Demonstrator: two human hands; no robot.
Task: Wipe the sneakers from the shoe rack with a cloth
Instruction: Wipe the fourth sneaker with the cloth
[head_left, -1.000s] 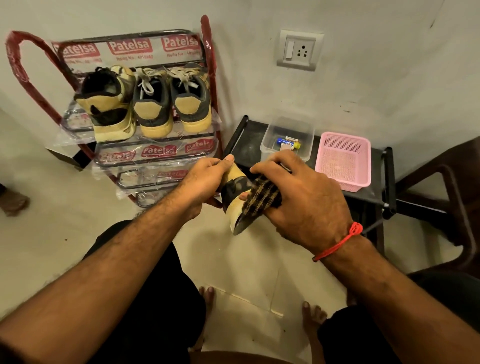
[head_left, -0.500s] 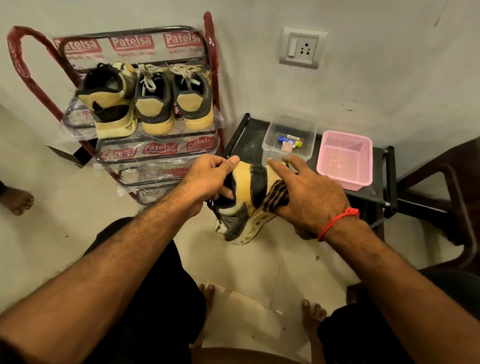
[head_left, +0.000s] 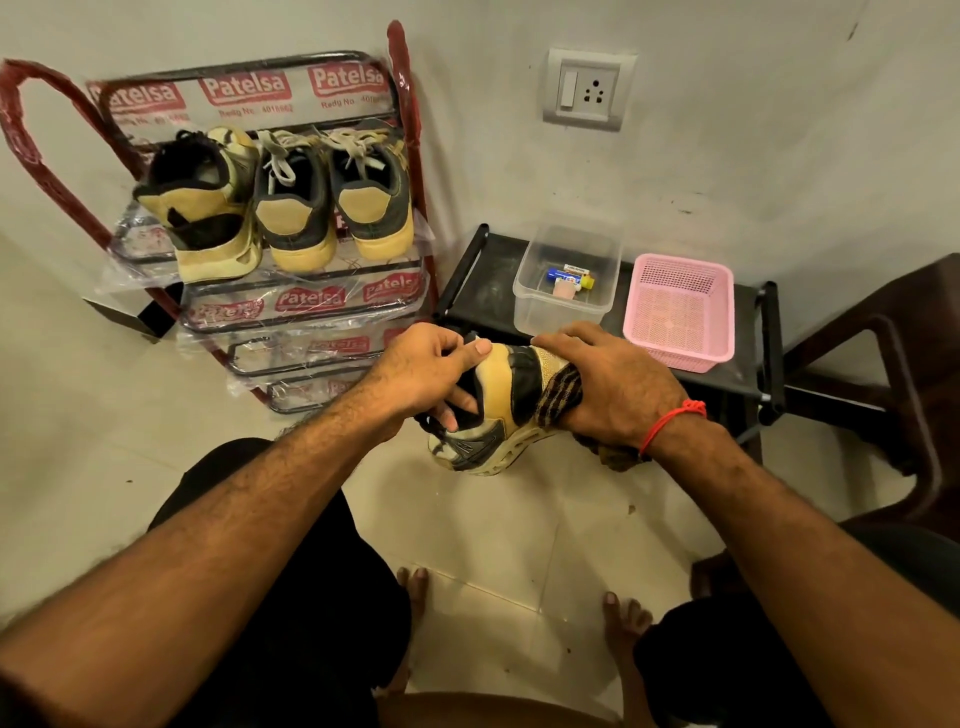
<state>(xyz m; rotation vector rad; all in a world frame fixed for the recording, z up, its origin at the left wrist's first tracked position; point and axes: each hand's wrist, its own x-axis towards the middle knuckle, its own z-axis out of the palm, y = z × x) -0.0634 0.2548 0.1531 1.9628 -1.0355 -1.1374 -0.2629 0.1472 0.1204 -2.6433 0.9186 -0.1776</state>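
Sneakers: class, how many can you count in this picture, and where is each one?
4. Three stand side by side on the rack's top shelf: left sneaker, middle sneaker, right sneaker. The fourth sneaker is held in both hands. None seems hidden.

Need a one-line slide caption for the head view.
Left hand grips yellow-black sneaker while right hand presses striped cloth against it.

Tan-black sneaker (head_left: 498, 410) tilted, striped cloth (head_left: 558, 397) against it

Open floor below, clutter ahead

Bare tile floor (head_left: 498, 525) lies open under the hands. Ahead, three sneakers (head_left: 291, 202) fill the shoe rack's (head_left: 405, 156) top shelf; a clear box (head_left: 569, 270) and pink basket (head_left: 680, 312) crowd the low black desk (head_left: 483, 280); a chair (head_left: 883, 364) blocks the right.
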